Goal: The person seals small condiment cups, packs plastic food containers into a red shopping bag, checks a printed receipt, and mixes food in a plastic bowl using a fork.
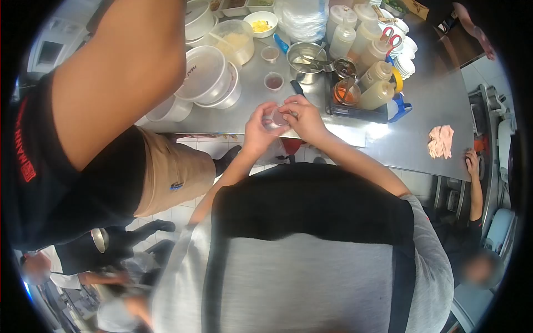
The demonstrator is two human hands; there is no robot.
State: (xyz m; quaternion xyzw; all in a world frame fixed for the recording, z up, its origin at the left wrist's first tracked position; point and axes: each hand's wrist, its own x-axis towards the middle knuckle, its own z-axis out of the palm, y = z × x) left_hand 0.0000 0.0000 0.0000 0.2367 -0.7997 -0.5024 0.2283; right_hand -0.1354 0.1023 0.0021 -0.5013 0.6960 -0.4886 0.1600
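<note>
Now holding a small clear cup (278, 118), pinkish inside, by the near edge of a steel table (413, 139), with left hand (260, 126) half-closed around it and right hand (305, 119) bent over its top, without showing whether gripping. Open to movement across bare steel between black tray (355, 113) and pale meat (441, 141). Can't fully see white tubs (203, 72) behind a co-worker's arm (119, 83).

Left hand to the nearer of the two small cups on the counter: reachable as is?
Probably yes: nothing seems to stand between the left hand and the nearer small cup. But the left hand holds a clear cup the right hand touches, so it would likely need to let go first.
</note>
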